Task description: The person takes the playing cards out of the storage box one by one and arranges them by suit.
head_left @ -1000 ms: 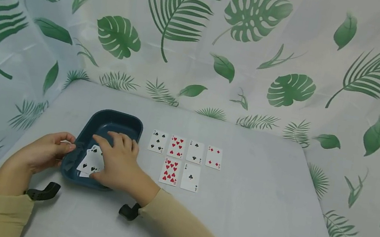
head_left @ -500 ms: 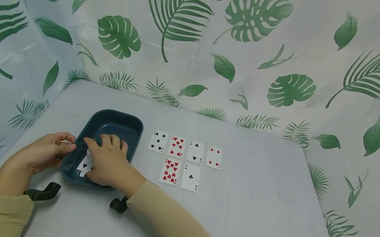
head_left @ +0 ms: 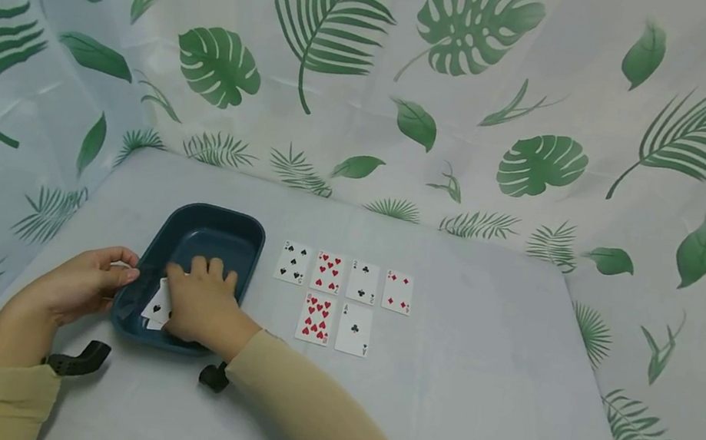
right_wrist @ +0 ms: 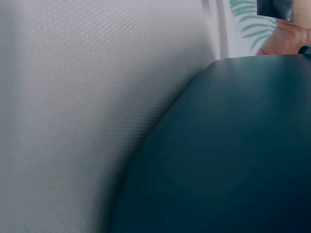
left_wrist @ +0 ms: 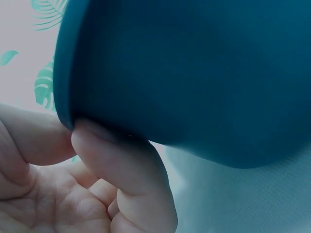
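On the left of the table stands a dark blue tray (head_left: 202,217), with white playing cards (head_left: 158,307) lying in its near part. My left hand (head_left: 78,281) pinches the tray's left rim between thumb and fingers; the left wrist view shows the thumb (left_wrist: 121,160) against the blue wall (left_wrist: 184,82). Inside the tray, my right hand (head_left: 203,304) is lowered over the cards with its fingers bent, covering part of them. Its fingertips are hidden, so a grip on a card cannot be made out. The right wrist view holds mostly the tray's outer wall (right_wrist: 218,150).
Right of the tray, several cards lie face up in two rows. The upper row runs from the five of spades (head_left: 293,263) to the four of diamonds (head_left: 398,292). Below are the ten of hearts (head_left: 315,319) and ace of clubs (head_left: 354,329). A leaf-patterned cloth (head_left: 359,18) rises behind.
My right hand has moved left and lower into the tray, its fingers drawing in and covering more of the cards. The left hand keeps its place on the rim.
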`<act>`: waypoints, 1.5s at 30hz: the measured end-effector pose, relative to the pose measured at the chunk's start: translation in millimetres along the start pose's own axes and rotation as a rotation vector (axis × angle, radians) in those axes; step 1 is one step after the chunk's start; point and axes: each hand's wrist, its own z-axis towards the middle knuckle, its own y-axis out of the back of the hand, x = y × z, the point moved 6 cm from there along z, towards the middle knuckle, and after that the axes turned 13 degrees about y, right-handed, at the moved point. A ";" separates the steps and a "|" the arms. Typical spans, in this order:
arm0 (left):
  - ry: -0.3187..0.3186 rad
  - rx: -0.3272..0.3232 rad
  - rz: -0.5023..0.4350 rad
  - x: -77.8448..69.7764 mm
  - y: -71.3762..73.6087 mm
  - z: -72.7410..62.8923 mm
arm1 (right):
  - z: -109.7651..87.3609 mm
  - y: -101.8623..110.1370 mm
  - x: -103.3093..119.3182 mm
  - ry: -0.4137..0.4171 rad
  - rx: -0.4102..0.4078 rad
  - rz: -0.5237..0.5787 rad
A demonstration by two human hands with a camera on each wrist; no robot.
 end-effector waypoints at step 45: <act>0.013 -0.037 0.044 -1.1 -1.4 -0.9 | -28.1 23.7 0.1 0.174 -0.060 0.076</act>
